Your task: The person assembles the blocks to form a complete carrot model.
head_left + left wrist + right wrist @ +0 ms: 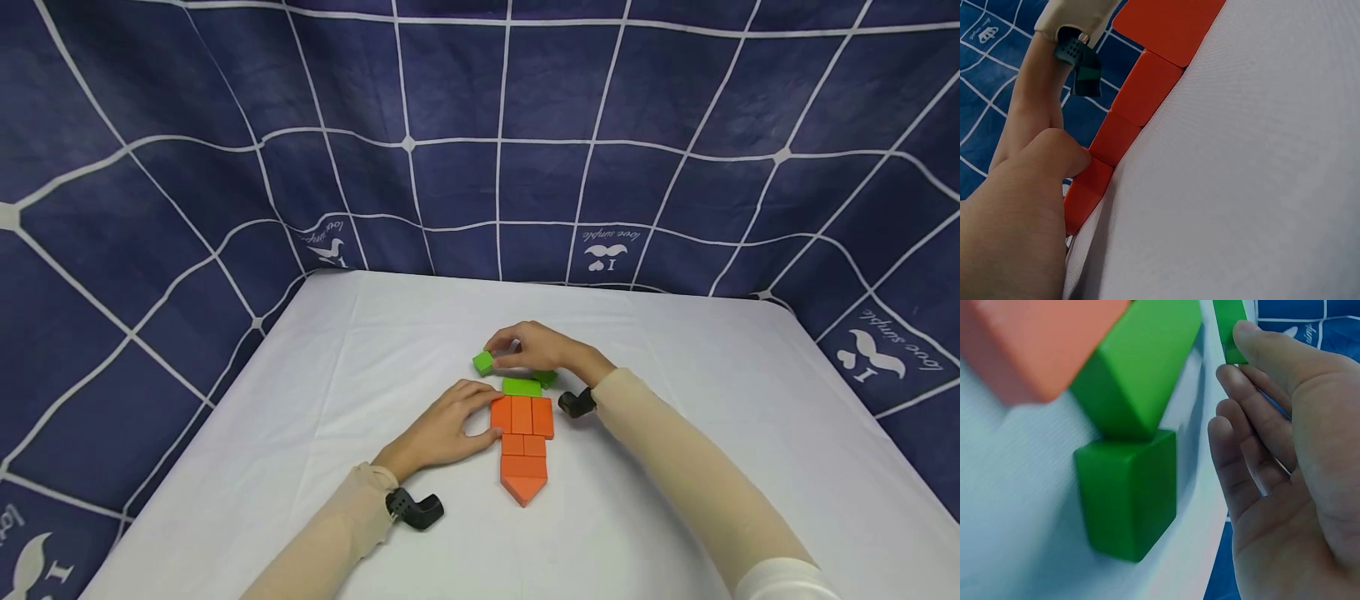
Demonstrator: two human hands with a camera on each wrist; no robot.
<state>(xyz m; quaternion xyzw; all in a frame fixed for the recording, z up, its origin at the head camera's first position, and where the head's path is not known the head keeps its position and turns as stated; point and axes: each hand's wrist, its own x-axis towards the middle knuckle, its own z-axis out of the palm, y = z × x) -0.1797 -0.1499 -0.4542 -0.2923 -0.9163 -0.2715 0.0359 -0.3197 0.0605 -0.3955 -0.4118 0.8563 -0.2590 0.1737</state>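
Note:
Between thumb and fingertips my right hand (538, 346) pinches a small green cube (483, 362), beyond the block figure and to its left. Under that hand another green cube (546, 378) is partly covered; the right wrist view shows it touching a corner of the longer green block (1141, 369). This longer block lies against a row of upright orange blocks (522, 415). My left hand (447, 423) rests at the row's left side, thumb and index fingertip touching the leftmost block. Smaller orange blocks (523, 446) and an orange pointed block (523, 488) continue toward me.
A white cloth (637, 517) covers the table. Dark blue grid-patterned fabric (540, 100) hangs behind it and at both sides. A black wrist device (416, 508) sits on the left wrist, another device (576, 403) on the right.

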